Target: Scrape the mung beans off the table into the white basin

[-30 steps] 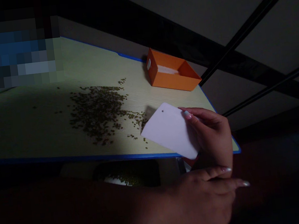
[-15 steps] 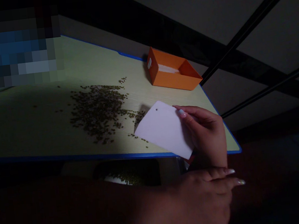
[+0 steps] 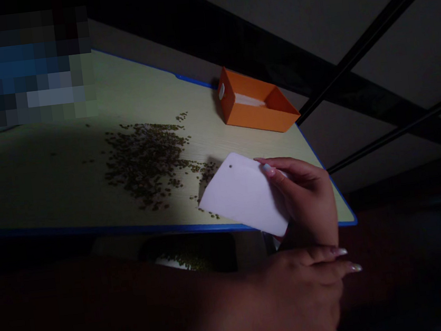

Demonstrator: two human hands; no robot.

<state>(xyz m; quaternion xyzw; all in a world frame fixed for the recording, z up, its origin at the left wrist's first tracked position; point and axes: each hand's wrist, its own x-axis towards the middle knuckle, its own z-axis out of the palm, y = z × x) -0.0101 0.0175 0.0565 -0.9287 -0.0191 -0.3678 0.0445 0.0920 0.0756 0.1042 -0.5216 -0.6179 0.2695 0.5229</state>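
Nearest the camera, the left hand (image 3: 299, 294) lies low in the dark below the table's near edge, fingers stretched out flat and together, holding nothing that can be seen. Just under that edge a container (image 3: 187, 257), mostly in shadow, already has some small green beans in it, so part of the gathering looks done. Above it the right hand (image 3: 308, 203) pinches a white plastic scraper (image 3: 243, 194) between thumb and fingers, near the table's right end close to the near edge, the card tilted with its far side toward the grain. A few stray beans lie right at the scraper's left corner. Most of the work seems left: the main scatter of beans (image 3: 146, 158) is spread over the middle of the table (image 3: 46, 174), well apart from the near edge. At the far right corner stands an open orange box (image 3: 256, 108), untouched.
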